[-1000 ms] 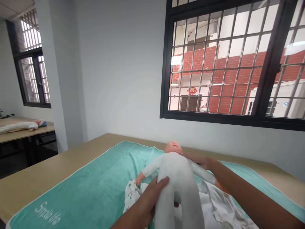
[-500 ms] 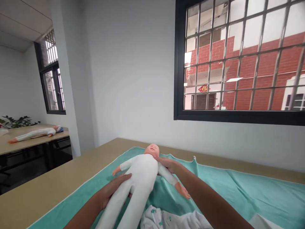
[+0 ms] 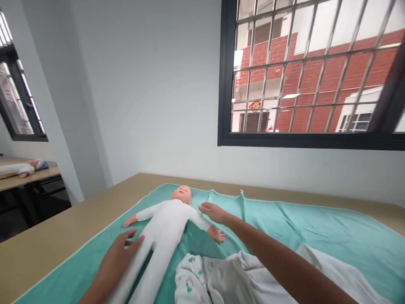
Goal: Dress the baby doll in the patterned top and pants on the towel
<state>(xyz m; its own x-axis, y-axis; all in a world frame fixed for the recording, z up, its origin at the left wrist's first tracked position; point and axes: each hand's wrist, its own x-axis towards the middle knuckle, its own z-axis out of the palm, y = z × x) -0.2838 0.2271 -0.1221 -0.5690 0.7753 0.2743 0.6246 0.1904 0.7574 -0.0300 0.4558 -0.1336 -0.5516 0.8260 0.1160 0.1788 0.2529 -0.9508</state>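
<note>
A baby doll (image 3: pixel 167 221) with a white cloth body lies face up on a green towel (image 3: pixel 272 219), its arms spread out. My left hand (image 3: pixel 122 251) is beside the doll's hip and upper leg, fingers apart and holding nothing; whether it touches the leg I cannot tell. Just beyond the doll's arm, on the window side, my right hand (image 3: pixel 213 212) hovers over the towel with its fingers stretched out and nothing in them. White printed baby clothes (image 3: pixel 193 276) lie in a heap by the doll's legs, partly hidden by my right forearm.
The towel covers much of a tan table (image 3: pixel 72 219), which stands against a pale wall (image 3: pixel 152 105). A barred window (image 3: pixel 300 84) is above it on the right. Another doll (image 3: pixel 22 169) lies on a second table (image 3: pixel 47 172) at the far left.
Both hands have let go of the doll, which now lies flat on the towel. My right hand has moved off its shoulder, the left off its hip. The view has turned right.
</note>
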